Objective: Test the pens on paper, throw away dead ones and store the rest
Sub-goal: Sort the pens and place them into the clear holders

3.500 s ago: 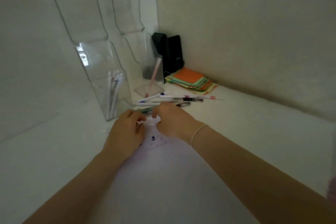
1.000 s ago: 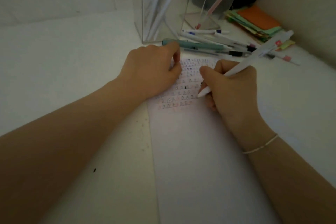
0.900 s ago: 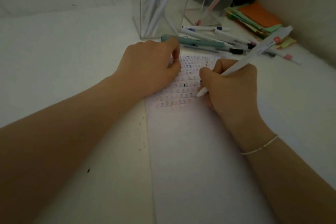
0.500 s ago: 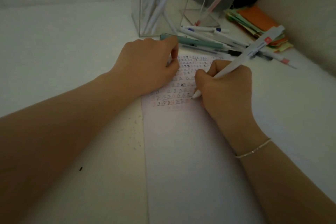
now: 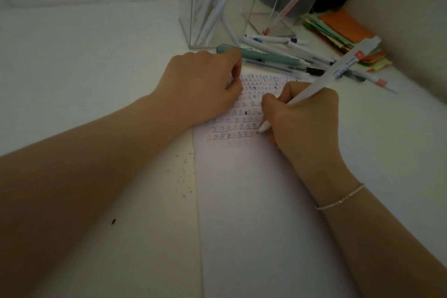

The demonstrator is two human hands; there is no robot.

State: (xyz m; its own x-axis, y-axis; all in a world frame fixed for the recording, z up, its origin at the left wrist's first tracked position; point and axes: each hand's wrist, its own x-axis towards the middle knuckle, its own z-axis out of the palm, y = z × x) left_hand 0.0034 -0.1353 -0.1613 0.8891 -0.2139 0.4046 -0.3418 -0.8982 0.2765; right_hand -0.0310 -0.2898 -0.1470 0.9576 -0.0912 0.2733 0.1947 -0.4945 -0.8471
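Head view: the right hand point(image 5: 302, 123) was closed on a white plastic pen point(image 5: 321, 80), tip on the marked white paper sheet point(image 5: 254, 201) at centre frame, barrel slanting toward upper right. The left hand point(image 5: 200, 89), fingers curled and holding nothing, pinned the sheet's upper left corner.

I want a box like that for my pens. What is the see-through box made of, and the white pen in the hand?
See-through box: likely clear acrylic plastic, glossy; pens show through its walls. White pen: probably smooth plastic with a matte look.
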